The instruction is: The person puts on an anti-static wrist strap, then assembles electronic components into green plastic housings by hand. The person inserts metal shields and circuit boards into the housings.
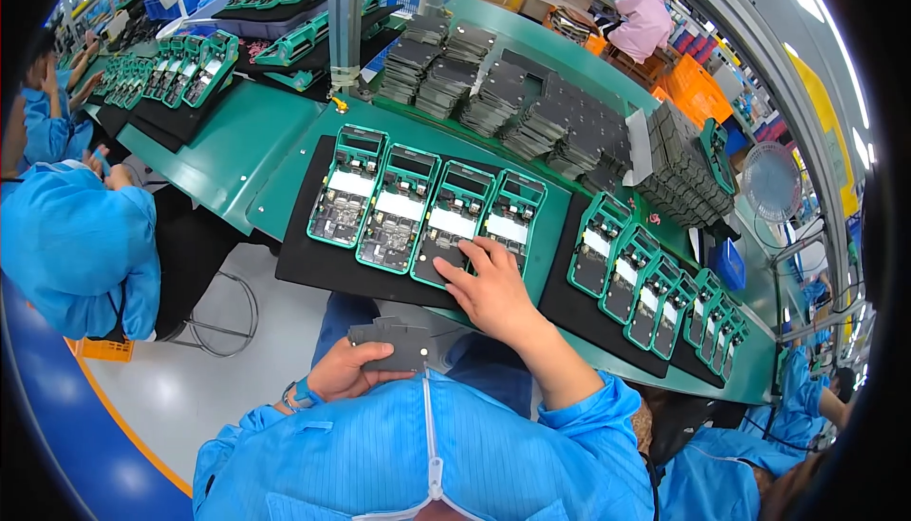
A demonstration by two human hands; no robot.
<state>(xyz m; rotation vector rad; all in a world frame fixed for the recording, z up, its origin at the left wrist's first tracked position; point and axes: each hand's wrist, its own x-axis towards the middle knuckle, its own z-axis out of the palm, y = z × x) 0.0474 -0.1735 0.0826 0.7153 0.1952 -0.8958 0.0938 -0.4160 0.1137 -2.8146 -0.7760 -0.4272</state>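
Observation:
My left hand [343,369] is close to my chest, with thumb and fingers closed on a small stack of thin dark grey plates [406,343]. Over the work mat, my right hand [495,295] has its fingers spread, and the fingertips press on a dark plate [446,269] at the lower end of a green-framed device housing [454,221]. Beside it on the left are two more green housings with bare circuit boards [384,241] and white labels. Another green housing [510,227] is to its right, its lower part hidden by my right hand.
These housings lie on a black mat [308,269] on a green table [275,206]. Tall stacks of dark plates [531,108] stand behind them. More green housings [622,284] lie in a row at right. A metal post [343,27] rises at the back. A co-worker in blue [81,236] sits at left.

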